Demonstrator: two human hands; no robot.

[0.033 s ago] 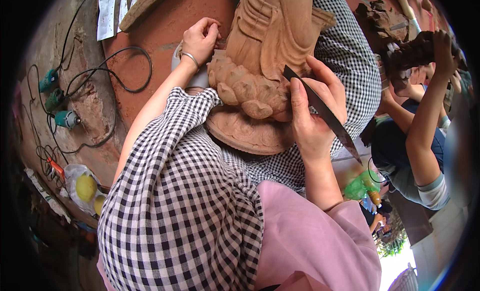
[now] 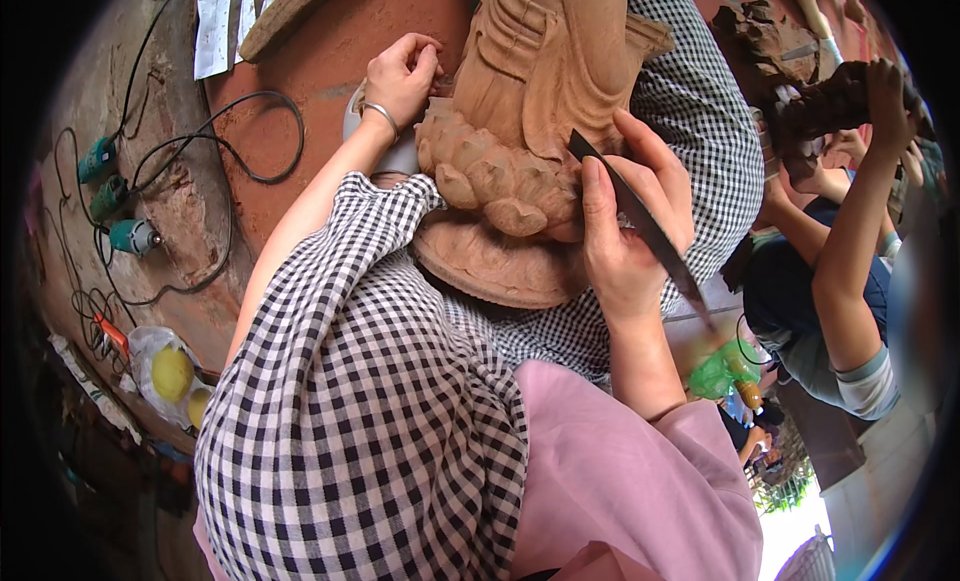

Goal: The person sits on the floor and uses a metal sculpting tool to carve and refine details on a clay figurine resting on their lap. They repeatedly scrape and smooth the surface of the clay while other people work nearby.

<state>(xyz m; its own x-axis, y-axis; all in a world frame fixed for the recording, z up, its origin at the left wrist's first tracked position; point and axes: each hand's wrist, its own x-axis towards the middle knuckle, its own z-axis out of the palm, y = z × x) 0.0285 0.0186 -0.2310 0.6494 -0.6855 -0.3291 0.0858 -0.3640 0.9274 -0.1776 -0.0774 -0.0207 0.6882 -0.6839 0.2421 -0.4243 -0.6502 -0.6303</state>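
Note:
A carved wooden statue (image 2: 555, 71) with draped robe folds rests between my legs, its upper part cut off by the top edge. Below the robe are a band of carved lotus petals (image 2: 500, 186) and a round carved base (image 2: 500, 266). My right hand (image 2: 640, 196) grips a dark, narrow carving knife (image 2: 655, 236) against the statue's right side; its pointed tip lies near the lower robe folds. On the statue's left, my left hand (image 2: 402, 81), with a bracelet at the wrist, has its fingers curled; whatever they hold is hidden.
Green power tools (image 2: 133, 238) with black cables (image 2: 270, 176) lie at left on a wooden slab. Below them is a plastic bag of yellow fruit (image 2: 172, 373). At right another person (image 2: 850, 251) holds a dark carved piece (image 2: 840, 101). Checkered cloth (image 2: 370, 401) covers my lap.
The lower end of the knife has swung slightly to the left. Both hands and the statue stay almost in place.

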